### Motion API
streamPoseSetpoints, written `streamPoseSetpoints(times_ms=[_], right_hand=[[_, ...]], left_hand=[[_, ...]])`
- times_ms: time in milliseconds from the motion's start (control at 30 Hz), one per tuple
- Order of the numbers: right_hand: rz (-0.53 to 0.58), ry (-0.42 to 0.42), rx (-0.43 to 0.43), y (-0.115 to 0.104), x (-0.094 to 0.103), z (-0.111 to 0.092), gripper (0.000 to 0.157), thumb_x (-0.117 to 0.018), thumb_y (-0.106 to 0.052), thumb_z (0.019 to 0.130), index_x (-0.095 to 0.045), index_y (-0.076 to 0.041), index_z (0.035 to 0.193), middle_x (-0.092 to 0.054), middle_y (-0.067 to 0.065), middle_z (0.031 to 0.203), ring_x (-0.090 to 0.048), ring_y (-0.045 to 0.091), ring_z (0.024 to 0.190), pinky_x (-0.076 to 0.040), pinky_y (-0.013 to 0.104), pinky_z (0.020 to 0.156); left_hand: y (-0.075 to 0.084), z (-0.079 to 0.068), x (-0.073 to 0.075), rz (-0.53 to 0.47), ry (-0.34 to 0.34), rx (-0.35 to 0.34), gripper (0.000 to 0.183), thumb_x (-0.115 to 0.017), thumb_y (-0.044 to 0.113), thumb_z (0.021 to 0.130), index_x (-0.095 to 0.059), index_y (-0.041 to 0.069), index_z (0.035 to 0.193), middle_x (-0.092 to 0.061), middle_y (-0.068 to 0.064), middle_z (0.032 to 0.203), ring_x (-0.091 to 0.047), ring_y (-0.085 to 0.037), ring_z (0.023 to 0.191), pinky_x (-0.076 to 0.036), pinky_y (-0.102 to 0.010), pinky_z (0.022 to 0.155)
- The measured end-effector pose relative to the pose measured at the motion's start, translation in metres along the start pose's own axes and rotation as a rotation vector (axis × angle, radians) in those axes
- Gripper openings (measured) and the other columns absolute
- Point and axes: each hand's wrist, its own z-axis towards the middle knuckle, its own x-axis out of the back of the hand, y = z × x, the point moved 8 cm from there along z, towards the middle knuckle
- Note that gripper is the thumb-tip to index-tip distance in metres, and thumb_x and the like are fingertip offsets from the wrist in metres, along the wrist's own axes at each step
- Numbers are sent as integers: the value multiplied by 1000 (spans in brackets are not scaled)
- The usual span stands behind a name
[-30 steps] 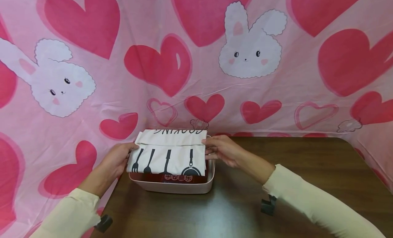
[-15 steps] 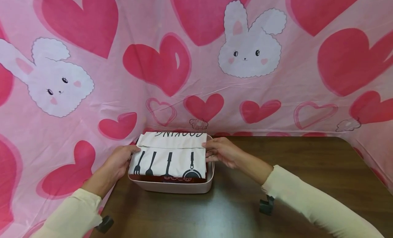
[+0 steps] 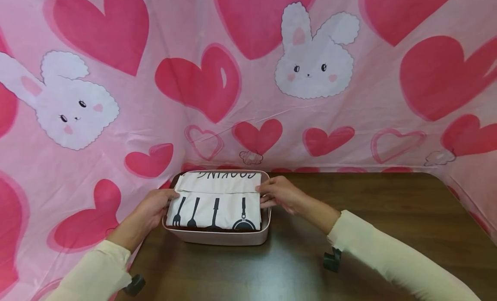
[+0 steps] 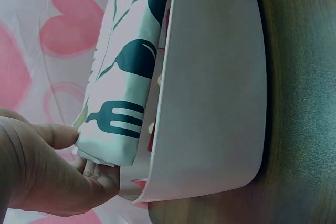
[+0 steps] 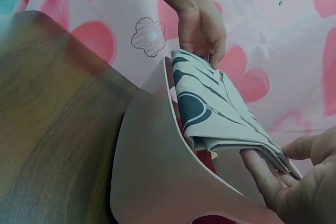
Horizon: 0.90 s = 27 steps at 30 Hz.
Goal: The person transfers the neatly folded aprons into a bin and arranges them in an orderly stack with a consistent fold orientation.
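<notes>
A folded white cloth [image 3: 215, 204] printed with dark kitchen utensils and the word COOKING lies level at the mouth of a pale pink bin [image 3: 221, 237]. My left hand [image 3: 153, 206] pinches its left edge, thumb above and fingers beneath, as the left wrist view shows. At the opposite edge my right hand [image 3: 281, 194] holds the cloth the same way; in the right wrist view the thumb [image 5: 300, 148] is on top. Something dark red [image 5: 206, 158] shows inside the bin below the cloth, mostly hidden.
The bin stands at the left end of a dark brown wooden table [image 3: 369, 219]. Close behind and to the left hangs a pink curtain [image 3: 256, 89] with hearts and rabbits. A dark device [image 3: 331, 260] sits at the right sleeve.
Both hands have lowered the folded cloth into the bin's opening. The red item with white lettering, visible earlier at the front, is now covered, and the bin's back rim has come into view.
</notes>
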Motion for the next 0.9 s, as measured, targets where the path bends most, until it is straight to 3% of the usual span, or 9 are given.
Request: streamPoseSetpoints(times_ms=[233, 600, 767, 900], right_hand=[[-10, 26, -4, 3, 1, 4, 32, -64, -7, 99, -60, 16, 121, -68, 11, 88, -67, 17, 67, -60, 46, 80], [-26, 41, 18, 1, 2, 6, 31, -64, -7, 99, -58, 16, 118, -66, 12, 89, -68, 17, 66, -61, 46, 78], [-99, 53, -15, -7, 5, -2, 36, -63, -11, 100, -59, 16, 124, -71, 22, 100, -73, 22, 74, -62, 41, 77], [-178, 77, -25, -24, 15, -14, 40, -58, -16, 103, -58, 15, 128, -71, 26, 108, -75, 27, 85, -62, 40, 80]], left_hand=[[-4, 4, 1, 23, 4, -11, 41, -47, 10, 101, -44, -18, 132, -64, -1, 91, -64, -9, 78, -56, -25, 72], [-3, 4, 2, 41, 27, 0, 44, -47, 10, 102, -41, -19, 135, -64, -6, 96, -64, -10, 80, -56, -26, 72], [1, -1, 0, 120, 14, 9, 50, -42, 19, 104, -41, -18, 138, -64, -20, 116, -64, -19, 97, -56, -35, 88], [6, -6, -1, 195, 20, -8, 49, -39, 25, 104, -46, -13, 135, -63, -16, 116, -58, -22, 104, -51, -36, 93]])
